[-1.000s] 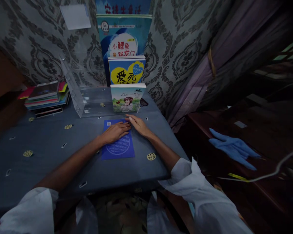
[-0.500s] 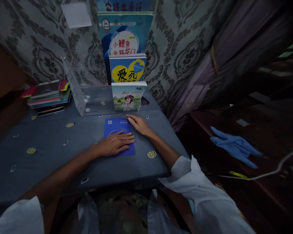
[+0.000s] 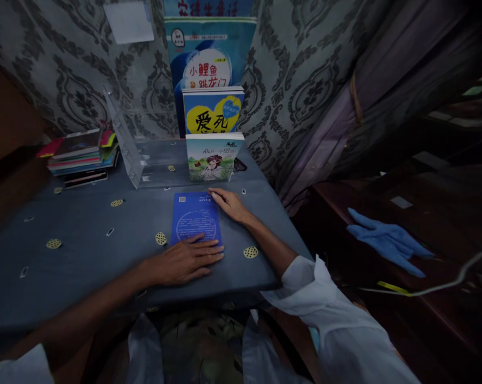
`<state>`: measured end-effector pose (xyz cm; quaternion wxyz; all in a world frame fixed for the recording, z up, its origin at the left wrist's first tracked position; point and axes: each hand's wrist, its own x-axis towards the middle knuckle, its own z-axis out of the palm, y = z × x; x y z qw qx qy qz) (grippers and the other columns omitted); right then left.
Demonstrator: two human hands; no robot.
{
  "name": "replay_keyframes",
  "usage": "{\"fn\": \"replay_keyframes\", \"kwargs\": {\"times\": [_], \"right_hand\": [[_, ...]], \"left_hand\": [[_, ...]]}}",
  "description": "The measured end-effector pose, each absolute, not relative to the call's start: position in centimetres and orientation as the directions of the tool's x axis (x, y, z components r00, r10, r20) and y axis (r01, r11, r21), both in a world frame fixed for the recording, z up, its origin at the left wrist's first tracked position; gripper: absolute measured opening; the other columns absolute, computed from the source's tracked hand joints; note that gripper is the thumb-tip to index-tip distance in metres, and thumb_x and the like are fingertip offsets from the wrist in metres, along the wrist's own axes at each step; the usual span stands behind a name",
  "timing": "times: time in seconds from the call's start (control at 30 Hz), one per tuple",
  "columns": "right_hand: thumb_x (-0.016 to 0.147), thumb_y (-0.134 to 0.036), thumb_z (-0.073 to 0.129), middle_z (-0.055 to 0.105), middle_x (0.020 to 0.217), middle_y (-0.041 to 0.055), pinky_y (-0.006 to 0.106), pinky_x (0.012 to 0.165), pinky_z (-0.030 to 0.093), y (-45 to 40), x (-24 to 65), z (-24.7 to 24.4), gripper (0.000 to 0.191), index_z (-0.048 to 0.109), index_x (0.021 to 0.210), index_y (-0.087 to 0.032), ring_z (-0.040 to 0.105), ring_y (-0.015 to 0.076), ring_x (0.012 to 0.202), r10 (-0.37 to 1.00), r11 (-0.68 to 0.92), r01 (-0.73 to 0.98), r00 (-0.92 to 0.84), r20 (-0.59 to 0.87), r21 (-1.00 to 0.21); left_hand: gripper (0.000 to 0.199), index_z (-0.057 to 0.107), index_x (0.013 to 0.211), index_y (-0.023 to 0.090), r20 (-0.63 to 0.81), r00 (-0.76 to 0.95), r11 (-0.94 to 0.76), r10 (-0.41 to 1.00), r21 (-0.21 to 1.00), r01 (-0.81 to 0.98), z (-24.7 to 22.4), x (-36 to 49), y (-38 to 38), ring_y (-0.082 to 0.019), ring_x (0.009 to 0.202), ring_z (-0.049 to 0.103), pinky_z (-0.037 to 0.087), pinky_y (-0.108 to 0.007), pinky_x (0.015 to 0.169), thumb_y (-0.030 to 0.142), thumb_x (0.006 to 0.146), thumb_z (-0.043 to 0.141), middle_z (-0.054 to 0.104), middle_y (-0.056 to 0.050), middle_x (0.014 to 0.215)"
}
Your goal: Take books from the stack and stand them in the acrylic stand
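A blue book lies flat on the cloth-covered table in front of me, with white text and a QR code on its cover. My left hand rests palm down across its near edge, fingers stretched out and hiding that end. At the upper right corner, my right hand touches the book, its fingers loosely extended and partly overlapping each other. Neither hand grips the book. Just beyond it, a green-and-white book stands upright in a clear acrylic rack.
Behind that stand a blue-yellow book and taller picture books. The rack's clear side panel rises to the left, beside a stack of books. Dark glasses lie behind the rack. A blue glove rests on the right-hand surface.
My left hand has slid toward me over the blue book, from its middle to its near edge, uncovering the printed text. My right hand stays at the upper corner.
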<state>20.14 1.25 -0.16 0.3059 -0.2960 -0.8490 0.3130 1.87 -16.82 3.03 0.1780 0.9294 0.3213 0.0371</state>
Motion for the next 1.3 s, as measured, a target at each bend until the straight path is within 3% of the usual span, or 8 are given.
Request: {"fn": "replay_keyframes", "kwargs": {"times": [0.63, 0.87, 1.03, 1.3], "right_hand": [[0.102, -0.040, 0.042, 0.070, 0.129, 0.0080, 0.042, 0.106, 0.049, 1.2, 20.2, -0.7, 0.041, 0.064, 0.132, -0.022, 0.065, 0.0234, 0.119, 0.650, 0.695, 0.336, -0.670, 0.357, -0.636], [0.101, -0.039, 0.043, 0.070, 0.129, 0.0104, 0.044, 0.108, 0.047, 1.0, 20.3, -1.0, 0.041, 0.065, 0.130, -0.019, 0.065, 0.0244, 0.120, 0.628, 0.723, 0.348, -0.690, 0.359, -0.596], [0.100, -0.039, 0.048, 0.069, 0.131, 0.0114, 0.049, 0.117, 0.036, 0.7, 20.1, -1.2, 0.040, 0.064, 0.130, -0.019, 0.059, 0.0254, 0.129, 0.610, 0.738, 0.371, -0.724, 0.323, -0.563], [0.098, -0.033, 0.052, 0.066, 0.136, 0.0117, 0.052, 0.117, 0.035, 0.3, 20.0, -1.0, 0.036, 0.064, 0.130, -0.021, 0.055, 0.0262, 0.135, 0.601, 0.747, 0.389, -0.742, 0.298, -0.539]], "left_hand": [[0.067, -0.001, 0.161, 0.030, 0.001, 0.700, -0.681, 0.714, 0.234, 0.694, 2.3, -2.0, -21.1, -0.020, 0.151, 0.028, 0.018, -0.041, 0.125, 0.047, 0.107, 0.034, 0.028, -0.004, 0.164], [0.067, 0.003, 0.162, 0.030, 0.014, 0.679, -0.661, 0.734, 0.244, 0.710, 1.8, -2.4, -21.3, -0.021, 0.151, 0.028, 0.018, -0.042, 0.126, 0.049, 0.106, 0.035, 0.029, -0.005, 0.164], [0.070, 0.004, 0.162, 0.028, 0.004, 0.665, -0.645, 0.746, 0.251, 0.722, 1.5, -2.3, -20.5, -0.021, 0.152, 0.025, 0.016, -0.041, 0.126, 0.054, 0.105, 0.035, 0.026, -0.005, 0.165], [0.066, 0.015, 0.161, 0.027, -0.001, 0.635, -0.611, 0.773, 0.270, 0.744, 1.4, -2.1, -15.9, -0.019, 0.154, 0.020, 0.013, -0.039, 0.125, 0.057, 0.104, 0.032, 0.024, -0.005, 0.166]]}}
